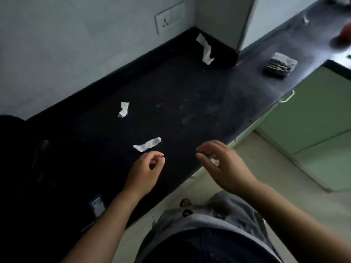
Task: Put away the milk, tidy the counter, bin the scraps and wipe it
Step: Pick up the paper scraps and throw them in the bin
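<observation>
While left hand (146, 171) hovers curled, right hand (224, 164) cups scrap (214, 161).

We're scanning for lettering, and nothing comes through that we can read. There's a small blue-and-white card or packet (96, 205) lying near the front edge of the black stone worktop (180, 103). It carries some pale print, but the print is far too blurred and dark for us to pick out a word. Up on the wall, the white plastic wall socket plate (169, 17) gives us only its dark pin holes, and any marking on it is too soft to make out.
</observation>
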Available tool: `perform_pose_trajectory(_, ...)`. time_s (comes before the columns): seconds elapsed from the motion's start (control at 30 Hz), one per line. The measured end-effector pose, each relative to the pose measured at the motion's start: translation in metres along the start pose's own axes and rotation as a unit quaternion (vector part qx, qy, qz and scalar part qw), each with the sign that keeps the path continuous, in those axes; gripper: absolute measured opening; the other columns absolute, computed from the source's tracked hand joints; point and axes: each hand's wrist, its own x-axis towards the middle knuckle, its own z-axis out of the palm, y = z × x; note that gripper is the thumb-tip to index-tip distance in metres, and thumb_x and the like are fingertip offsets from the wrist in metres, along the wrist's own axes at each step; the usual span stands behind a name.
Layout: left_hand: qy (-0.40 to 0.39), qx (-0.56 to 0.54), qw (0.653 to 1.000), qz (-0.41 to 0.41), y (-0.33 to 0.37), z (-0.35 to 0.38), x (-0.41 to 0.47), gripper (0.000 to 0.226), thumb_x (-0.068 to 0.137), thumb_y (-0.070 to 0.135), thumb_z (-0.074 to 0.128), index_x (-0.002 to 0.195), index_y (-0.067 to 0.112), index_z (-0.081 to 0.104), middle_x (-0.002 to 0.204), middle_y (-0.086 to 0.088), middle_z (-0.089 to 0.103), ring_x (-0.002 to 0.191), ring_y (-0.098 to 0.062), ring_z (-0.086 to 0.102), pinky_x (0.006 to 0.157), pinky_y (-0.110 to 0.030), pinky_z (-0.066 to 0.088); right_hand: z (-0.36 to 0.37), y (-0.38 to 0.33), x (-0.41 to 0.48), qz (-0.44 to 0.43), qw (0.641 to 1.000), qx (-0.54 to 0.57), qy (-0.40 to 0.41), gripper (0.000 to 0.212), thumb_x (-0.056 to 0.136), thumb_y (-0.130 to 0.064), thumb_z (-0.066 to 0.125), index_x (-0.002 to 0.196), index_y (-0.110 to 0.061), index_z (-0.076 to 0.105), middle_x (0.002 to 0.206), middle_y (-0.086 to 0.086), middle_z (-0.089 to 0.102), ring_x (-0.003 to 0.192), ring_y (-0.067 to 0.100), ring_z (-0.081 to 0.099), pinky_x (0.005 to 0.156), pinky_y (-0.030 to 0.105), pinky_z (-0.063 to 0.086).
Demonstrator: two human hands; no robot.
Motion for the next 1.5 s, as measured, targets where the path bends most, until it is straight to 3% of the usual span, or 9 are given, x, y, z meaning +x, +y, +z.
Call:
perform_pose_trajectory(0.2,0.115,0.065,0.985,-0.113,-0.051,-0.015,0.029,0.027,0.089,0.032,0.055,0.112,0.019,0.060,0.112,0.001,0.058,0.103,-0.015,0.056,0.082,-0.025,0.042,0.037,-0.010,0.107,-0.108,0.979,-0.038,-0.167,0.029,0.089,-0.039,0.051,0.111,-0.022,0.059,0.111,-0.009,0.056,0.096,0.007,0.054,0.080,0.023,0.046)
perform_pose_trajectory(0.37,0.144,0.113,0.959,-0.215,-0.063,-0.004,0.034,0.050,0.090,0.034,0.053,0.135,0.015,0.043,0.143,-0.007,0.041,0.132,-0.025,0.037,0.107,-0.038,0.033,0.079,-0.014,0.176,-0.155,0.946,-0.081,-0.272,0.034,0.087,-0.036,0.056,0.116,-0.020,0.056,0.119,-0.004,0.057,0.113,0.015,0.048,0.087,0.020,0.036)
perform_pose_trajectory(0.5,0.141,0.146,0.946,-0.253,-0.069,-0.005,0.048,0.063,0.092,0.037,0.049,0.147,0.021,0.022,0.156,-0.006,0.018,0.144,-0.027,0.012,0.114,-0.042,0.023,0.110,-0.015,0.209,-0.155,0.907,-0.157,-0.358,0.047,0.086,-0.036,0.057,0.130,-0.023,0.044,0.135,-0.001,0.043,0.125,0.021,0.036,0.098,0.034,0.040)
perform_pose_trajectory(0.6,0.128,0.194,0.937,-0.260,-0.076,-0.011,0.063,0.065,0.092,0.038,0.048,0.148,0.022,0.019,0.158,-0.006,0.012,0.145,-0.029,0.008,0.112,-0.043,0.025,0.128,-0.016,0.215,-0.144,0.880,-0.205,-0.402,0.057,0.085,-0.033,0.058,0.137,-0.024,0.035,0.140,0.000,0.034,0.126,0.024,0.034,0.094,0.041,0.045)
perform_pose_trajectory(0.83,0.137,0.239,0.927,-0.256,-0.104,-0.026,0.098,0.060,0.094,0.042,0.039,0.147,0.031,0.015,0.159,-0.002,0.006,0.146,-0.022,0.006,0.114,-0.051,0.019,0.149,-0.012,0.242,-0.160,0.865,-0.250,-0.404,0.022,0.088,-0.018,0.054,0.109,-0.014,0.057,0.118,0.005,0.044,0.108,0.024,0.047,0.084,0.038,0.049)
perform_pose_trajectory(0.97,0.172,0.247,0.921,-0.246,-0.111,-0.023,0.104,0.054,0.093,0.041,0.042,0.145,0.033,0.026,0.156,-0.007,0.020,0.144,-0.028,0.016,0.110,-0.056,0.018,0.150,-0.025,0.290,-0.160,0.906,-0.180,-0.347,0.015,0.084,-0.020,0.058,0.099,-0.017,0.062,0.109,0.005,0.053,0.097,0.028,0.057,0.077,0.033,0.046)
perform_pose_trajectory(1.1,0.189,0.248,0.913,-0.263,-0.110,-0.014,0.109,0.054,0.093,0.048,0.022,0.145,0.035,0.024,0.155,-0.009,0.025,0.142,-0.031,0.020,0.109,-0.060,0.015,0.165,-0.046,0.337,-0.194,0.931,-0.142,-0.273,0.014,0.084,-0.026,0.061,0.097,-0.021,0.063,0.109,0.002,0.055,0.099,0.022,0.053,0.070,0.029,0.042)
perform_pose_trajectory(1.3,0.186,0.255,0.911,-0.267,-0.111,-0.013,0.108,0.054,0.093,0.046,0.023,0.144,0.033,0.027,0.151,-0.012,0.032,0.138,-0.034,0.030,0.106,-0.061,0.023,0.195,-0.049,0.363,-0.222,0.902,-0.211,-0.304,0.021,0.084,-0.023,0.063,0.104,-0.021,0.061,0.136,0.002,0.037,0.124,0.025,0.033,0.093,0.042,0.044)
perform_pose_trajectory(1.5,0.195,0.242,0.917,-0.250,-0.112,-0.014,0.108,0.052,0.092,0.046,0.028,0.142,0.032,0.032,0.151,-0.012,0.033,0.139,-0.034,0.030,0.106,-0.061,0.021,0.202,-0.033,0.348,-0.194,0.918,-0.170,-0.301,0.014,0.084,-0.015,0.061,0.098,-0.018,0.063,0.108,0.004,0.052,0.105,0.022,0.047,0.079,0.032,0.045)
